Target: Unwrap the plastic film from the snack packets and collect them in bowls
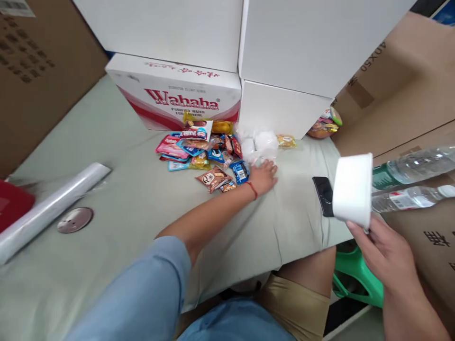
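Ideally, above the cloth-covered table (142, 208), the right hand (387, 248) should keep its firm but light pinch on the tilted white tub's (351, 187) near edge at right. The left hand (262, 179) reaches far, arm extended, palm down, at the clear plastic bag (268, 142), right of the snack packets (213, 178); whether it grips film, I cannot tell.

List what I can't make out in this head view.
Inside of the white rounded-square plastic tub: head view, hidden by its own wall.
Palm of the left hand: head view, hidden by the hand's back.
Right side of the flat black rectangular phone: head view, partly behind the tub.
Rest of the glossy red curved object: head view, cut by left edge.
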A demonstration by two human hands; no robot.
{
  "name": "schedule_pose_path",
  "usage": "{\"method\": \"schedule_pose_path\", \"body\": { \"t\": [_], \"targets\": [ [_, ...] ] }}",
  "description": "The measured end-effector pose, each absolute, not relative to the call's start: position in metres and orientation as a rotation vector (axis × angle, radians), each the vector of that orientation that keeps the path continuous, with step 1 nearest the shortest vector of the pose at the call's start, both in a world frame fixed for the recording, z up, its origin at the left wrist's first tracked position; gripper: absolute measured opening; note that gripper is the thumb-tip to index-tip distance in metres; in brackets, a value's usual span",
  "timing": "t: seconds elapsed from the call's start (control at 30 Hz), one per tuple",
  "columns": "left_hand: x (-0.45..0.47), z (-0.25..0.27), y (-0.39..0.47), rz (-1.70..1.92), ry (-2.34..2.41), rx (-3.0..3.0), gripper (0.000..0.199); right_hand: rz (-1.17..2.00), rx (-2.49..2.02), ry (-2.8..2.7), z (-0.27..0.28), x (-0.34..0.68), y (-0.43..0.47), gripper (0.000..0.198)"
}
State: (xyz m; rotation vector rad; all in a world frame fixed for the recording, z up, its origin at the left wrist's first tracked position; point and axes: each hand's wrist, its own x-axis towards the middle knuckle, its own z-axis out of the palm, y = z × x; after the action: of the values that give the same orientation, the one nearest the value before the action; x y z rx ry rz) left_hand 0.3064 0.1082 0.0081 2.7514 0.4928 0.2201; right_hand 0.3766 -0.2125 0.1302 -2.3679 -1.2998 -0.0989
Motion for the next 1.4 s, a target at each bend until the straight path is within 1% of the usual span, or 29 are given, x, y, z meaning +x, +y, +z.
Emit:
{"method": "schedule_pose_path", "body": {
  "t": [0.03,0.07,0.17,0.2,0.27,0.3,0.4,0.47,0.5,0.57,0.6,0.67,0.73,0.8,0.83,0.97,1.1,1.2,1.3,1.4],
  "targets": [
    [0.302,0.010,0.115,0.220,0.528,2.747,0.048,-0.128,-2.369,-1.349,0.134,0.394,-0.195,0.027],
    [0.294,0.012,0.118,0.241,0.539,2.749,0.050,-0.167,-2.355,-1.431,0.135,0.412,-0.177,0.027],
    [0.255,0.019,0.101,0.447,0.276,2.782,0.050,-0.254,-2.363,-1.618,0.115,0.468,-0.123,0.027],
    [0.239,0.021,0.090,0.488,0.155,2.765,0.047,-0.250,-2.397,-1.635,0.104,0.482,-0.105,0.027],
    [0.205,0.020,0.069,0.554,0.059,2.671,0.032,-0.169,-2.483,-1.670,0.079,0.502,-0.074,0.031],
    [0.188,0.017,0.062,0.580,0.086,2.600,0.026,-0.117,-2.537,-1.680,0.069,0.506,-0.061,0.033],
    [0.143,0.004,0.057,0.600,0.341,2.334,0.033,-0.035,-2.653,-1.700,0.053,0.497,-0.038,0.044],
    [0.122,-0.005,0.066,0.567,0.551,2.074,0.038,-0.120,-2.606,-1.710,0.056,0.477,-0.032,0.054],
    [0.115,-0.008,0.073,0.551,0.626,1.915,0.040,-0.179,-2.541,-1.718,0.059,0.464,-0.030,0.056],
    [0.108,-0.011,0.086,0.532,0.678,1.601,0.040,-0.230,-2.396,-1.719,0.066,0.439,-0.022,0.049],
    [0.107,-0.010,0.092,0.522,0.664,1.474,0.039,-0.208,-2.349,-1.692,0.067,0.428,-0.015,0.043],
    [0.109,-0.008,0.099,0.497,0.608,1.295,0.035,-0.102,-2.350,-1.534,0.065,0.409,0.002,0.036],
    [0.112,-0.006,0.102,0.483,0.559,1.178,0.033,0.072,-2.393,-1.236,0.056,0.398,0.020,0.032],
    [0.115,-0.005,0.103,0.497,0.530,1.089,0.036,0.236,-2.400,-0.981,0.042,0.387,0.028,0.018],
    [0.115,-0.005,0.103,0.514,0.523,1.054,0.039,0.323,-2.313,-0.863,0.035,0.380,0.028,0.014],
    [0.115,-0.003,0.101,0.565,0.507,0.930,0.044,0.618,-1.624,-0.501,0.013,0.332,0.001,0.027],
    [0.119,-0.003,0.092,0.415,0.351,0.911,0.053,0.921,-1.225,-0.287,0.002,0.268,-0.029,0.033],
    [0.125,-0.009,0.084,0.377,0.313,0.991,0.053,1.042,-1.194,-0.195,-0.001,0.244,-0.039,0.031],
    [0.127,-0.014,0.081,0.430,0.368,1.018,0.045,1.030,-1.264,-0.151,0.006,0.247,-0.048,0.032],
    [0.124,-0.013,0.085,0.437,0.367,1.036,0.040,1.032,-1.332,-0.141,0.016,0.258,-0.062,0.036]
  ]
}}
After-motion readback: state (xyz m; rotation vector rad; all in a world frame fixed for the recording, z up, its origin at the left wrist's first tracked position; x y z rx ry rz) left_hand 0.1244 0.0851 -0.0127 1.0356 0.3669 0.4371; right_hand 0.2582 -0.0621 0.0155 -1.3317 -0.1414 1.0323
